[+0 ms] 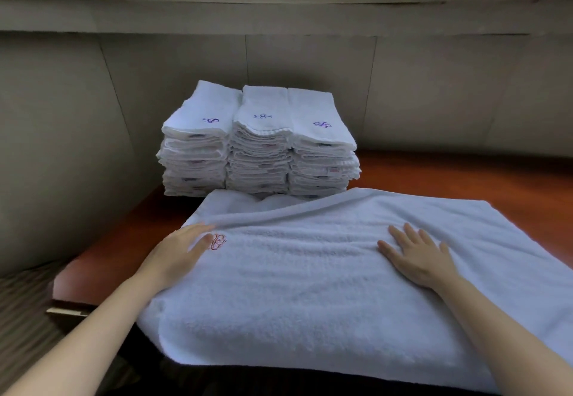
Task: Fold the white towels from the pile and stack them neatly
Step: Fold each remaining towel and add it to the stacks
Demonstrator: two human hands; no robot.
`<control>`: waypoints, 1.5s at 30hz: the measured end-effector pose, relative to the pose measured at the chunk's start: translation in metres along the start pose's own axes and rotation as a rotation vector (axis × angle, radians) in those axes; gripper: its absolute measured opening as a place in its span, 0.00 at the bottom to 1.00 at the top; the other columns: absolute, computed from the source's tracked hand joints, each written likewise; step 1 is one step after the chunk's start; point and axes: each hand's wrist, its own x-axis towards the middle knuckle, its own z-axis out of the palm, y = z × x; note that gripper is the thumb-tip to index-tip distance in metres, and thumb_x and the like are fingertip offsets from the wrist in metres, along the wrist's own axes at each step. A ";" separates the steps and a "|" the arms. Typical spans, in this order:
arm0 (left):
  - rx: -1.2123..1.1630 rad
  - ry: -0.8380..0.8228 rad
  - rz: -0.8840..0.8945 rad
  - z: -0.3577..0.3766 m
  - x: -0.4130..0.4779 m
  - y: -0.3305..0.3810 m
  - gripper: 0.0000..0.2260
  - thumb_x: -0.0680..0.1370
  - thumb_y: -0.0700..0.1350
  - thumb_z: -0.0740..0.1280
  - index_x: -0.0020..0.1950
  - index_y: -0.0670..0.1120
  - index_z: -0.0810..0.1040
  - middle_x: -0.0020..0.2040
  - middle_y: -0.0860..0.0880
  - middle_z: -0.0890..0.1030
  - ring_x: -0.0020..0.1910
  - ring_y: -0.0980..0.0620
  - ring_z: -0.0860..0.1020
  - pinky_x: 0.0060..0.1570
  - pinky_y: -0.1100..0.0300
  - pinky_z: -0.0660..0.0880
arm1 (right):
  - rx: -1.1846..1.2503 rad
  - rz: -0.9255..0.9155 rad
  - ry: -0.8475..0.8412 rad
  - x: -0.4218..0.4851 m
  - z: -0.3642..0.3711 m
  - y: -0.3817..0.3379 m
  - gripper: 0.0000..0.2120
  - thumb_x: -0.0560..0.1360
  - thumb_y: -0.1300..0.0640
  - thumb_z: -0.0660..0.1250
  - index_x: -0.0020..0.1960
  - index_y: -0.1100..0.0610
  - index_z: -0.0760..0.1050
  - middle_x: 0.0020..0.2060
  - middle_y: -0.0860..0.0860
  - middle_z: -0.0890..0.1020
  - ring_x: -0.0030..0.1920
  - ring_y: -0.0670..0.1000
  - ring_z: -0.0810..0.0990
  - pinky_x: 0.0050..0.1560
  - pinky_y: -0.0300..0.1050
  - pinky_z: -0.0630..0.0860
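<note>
Head view, left to right: my left hand [179, 254] lies flat on the left end of the towel [310, 287], fingers straight and close together, thumb out toward the right. Its fingertips [204, 228] reach the long fold ridge that runs across the towel's far part, and the thumb tip sits just beside a small red emblem [218, 242] stitched into the cloth. The towel itself is spread wide over the near part of the table [449, 175], its near edge hanging past the table's front. Farther right, my right hand [418, 259] presses flat on the towel's middle-right, fingers straight and slightly spread, pointing far and a little left, with cloth all around them. Neither hand pinches anything; both palms rest on top. Beyond the towel, against the wall [434, 91], stand three stacks [260, 147] of folded towels side by side, with purple marks on their top pieces.
</note>
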 end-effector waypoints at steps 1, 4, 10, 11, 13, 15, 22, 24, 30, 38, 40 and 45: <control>0.021 0.006 0.014 -0.002 -0.002 -0.001 0.20 0.80 0.56 0.57 0.70 0.52 0.72 0.72 0.53 0.70 0.71 0.55 0.66 0.68 0.58 0.63 | -0.001 0.007 -0.008 0.001 -0.001 0.002 0.34 0.74 0.29 0.41 0.77 0.41 0.47 0.78 0.46 0.47 0.77 0.52 0.47 0.74 0.61 0.46; 0.203 -0.083 -0.012 -0.008 -0.002 -0.009 0.20 0.81 0.56 0.56 0.73 0.54 0.68 0.75 0.53 0.65 0.74 0.54 0.62 0.69 0.58 0.61 | -0.026 0.041 -0.049 0.000 -0.004 -0.001 0.33 0.75 0.30 0.41 0.77 0.42 0.46 0.78 0.47 0.46 0.77 0.53 0.46 0.73 0.63 0.45; 0.583 -0.271 -0.293 -0.014 0.018 0.005 0.23 0.82 0.60 0.47 0.77 0.59 0.52 0.79 0.46 0.48 0.77 0.44 0.50 0.73 0.46 0.51 | -0.058 -0.248 0.070 -0.021 -0.008 -0.082 0.30 0.79 0.37 0.50 0.77 0.45 0.50 0.78 0.51 0.49 0.77 0.55 0.46 0.73 0.61 0.43; 0.577 -0.225 -0.285 -0.009 0.024 0.014 0.23 0.82 0.59 0.49 0.77 0.57 0.56 0.79 0.45 0.51 0.76 0.43 0.53 0.72 0.47 0.53 | -0.045 -0.365 0.071 -0.028 -0.004 -0.102 0.30 0.79 0.37 0.50 0.77 0.45 0.50 0.78 0.51 0.48 0.77 0.55 0.45 0.74 0.59 0.42; 0.390 -0.156 -0.303 0.001 0.033 0.031 0.23 0.81 0.59 0.53 0.75 0.54 0.61 0.76 0.44 0.59 0.72 0.41 0.61 0.69 0.49 0.63 | -0.026 -0.548 0.010 -0.041 0.007 -0.133 0.29 0.79 0.37 0.48 0.77 0.44 0.49 0.78 0.50 0.46 0.77 0.54 0.43 0.74 0.57 0.40; 0.214 -0.145 -0.371 0.011 0.039 0.040 0.24 0.80 0.60 0.53 0.75 0.54 0.61 0.75 0.43 0.61 0.71 0.40 0.62 0.67 0.48 0.65 | -0.021 -0.627 -0.069 -0.051 0.019 -0.148 0.27 0.80 0.37 0.45 0.77 0.42 0.47 0.78 0.49 0.45 0.77 0.54 0.41 0.74 0.57 0.38; 0.042 0.027 -0.527 0.016 0.060 0.030 0.18 0.81 0.55 0.54 0.63 0.45 0.71 0.66 0.40 0.70 0.64 0.38 0.68 0.65 0.50 0.65 | -0.044 -0.653 -0.138 -0.065 0.026 -0.140 0.29 0.77 0.34 0.40 0.76 0.40 0.41 0.77 0.48 0.40 0.76 0.53 0.36 0.72 0.57 0.34; -0.048 0.098 -0.562 0.013 0.070 0.027 0.18 0.81 0.53 0.57 0.62 0.41 0.70 0.65 0.38 0.71 0.63 0.37 0.69 0.63 0.48 0.68 | -0.044 -0.675 -0.164 -0.072 0.025 -0.138 0.30 0.76 0.32 0.41 0.76 0.39 0.42 0.77 0.47 0.41 0.76 0.52 0.38 0.73 0.56 0.37; -0.254 0.188 -0.618 0.016 0.083 0.021 0.22 0.74 0.41 0.67 0.67 0.42 0.67 0.63 0.41 0.73 0.60 0.40 0.73 0.51 0.54 0.70 | 0.144 -0.478 0.133 -0.015 -0.021 -0.096 0.24 0.80 0.42 0.54 0.73 0.47 0.62 0.72 0.49 0.67 0.71 0.51 0.64 0.68 0.48 0.63; -0.379 0.734 -0.411 -0.002 0.091 0.020 0.13 0.73 0.30 0.60 0.48 0.43 0.80 0.51 0.42 0.81 0.52 0.42 0.77 0.46 0.58 0.70 | 0.000 -0.037 0.005 0.033 0.002 -0.009 0.27 0.79 0.37 0.44 0.76 0.42 0.50 0.78 0.47 0.50 0.77 0.54 0.48 0.74 0.60 0.47; -0.365 0.750 -0.421 -0.001 0.088 0.015 0.15 0.73 0.28 0.58 0.46 0.44 0.78 0.51 0.42 0.80 0.51 0.43 0.76 0.46 0.58 0.70 | -0.014 -0.018 0.007 0.034 0.001 -0.007 0.27 0.79 0.36 0.43 0.76 0.40 0.49 0.78 0.46 0.49 0.77 0.54 0.48 0.73 0.61 0.46; -0.259 0.521 -0.580 0.016 0.084 -0.008 0.09 0.76 0.36 0.64 0.56 0.41 0.76 0.56 0.41 0.80 0.57 0.40 0.75 0.52 0.52 0.73 | 0.001 0.043 -0.062 0.035 -0.001 -0.004 0.27 0.79 0.36 0.45 0.76 0.41 0.50 0.78 0.46 0.48 0.77 0.55 0.47 0.72 0.64 0.46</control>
